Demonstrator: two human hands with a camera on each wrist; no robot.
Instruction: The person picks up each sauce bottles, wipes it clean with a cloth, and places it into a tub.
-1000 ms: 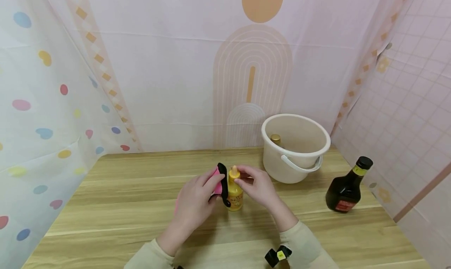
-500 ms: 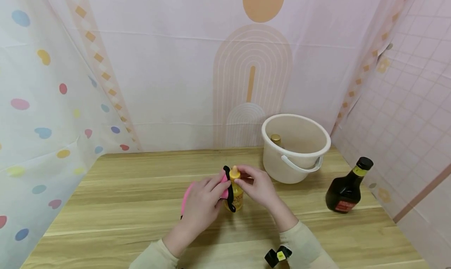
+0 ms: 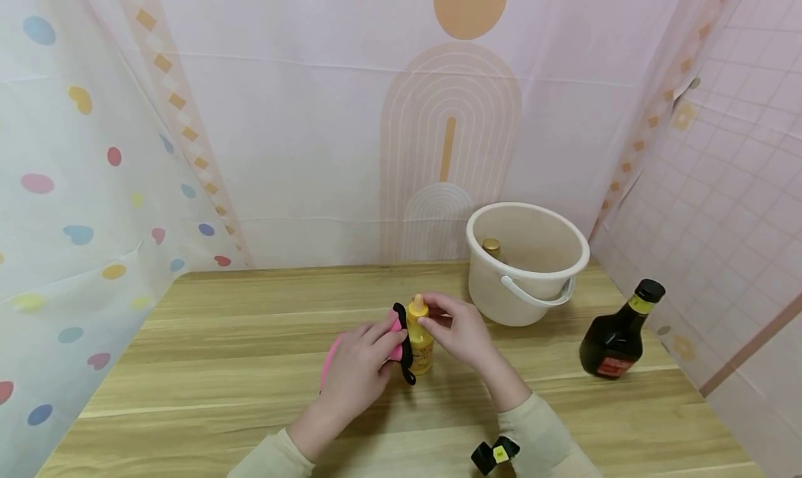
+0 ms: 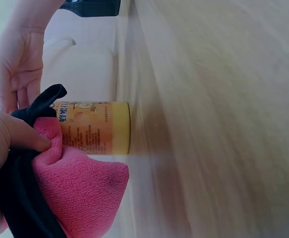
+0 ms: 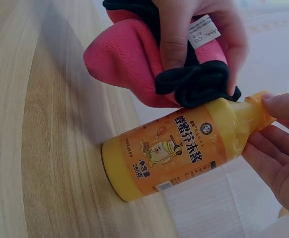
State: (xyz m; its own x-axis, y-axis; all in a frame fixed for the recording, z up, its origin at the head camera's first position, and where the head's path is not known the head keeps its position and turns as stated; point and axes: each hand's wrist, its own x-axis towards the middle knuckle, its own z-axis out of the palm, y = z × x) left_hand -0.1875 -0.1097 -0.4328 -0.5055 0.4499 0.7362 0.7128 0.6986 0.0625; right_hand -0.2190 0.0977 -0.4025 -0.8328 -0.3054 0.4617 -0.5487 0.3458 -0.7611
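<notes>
A small yellow squeeze bottle stands upright on the wooden table. My right hand pinches its cap with the fingertips. My left hand grips a pink cloth with black trim and presses it against the bottle's left side. In the left wrist view the pink cloth lies bunched under my thumb beside the bottle. The right wrist view shows the bottle with its orange label, the cloth against its shoulder and my fingers on the cap.
A cream plastic bucket with a handle stands behind and right of the bottle, with a gold-capped item inside. A dark sauce bottle stands at the right. Patterned curtains close off the back and both sides.
My left hand with the cloth has shifted slightly lower along the bottle's side. The right hand stays on the cap and the bottle stands in the same place.
</notes>
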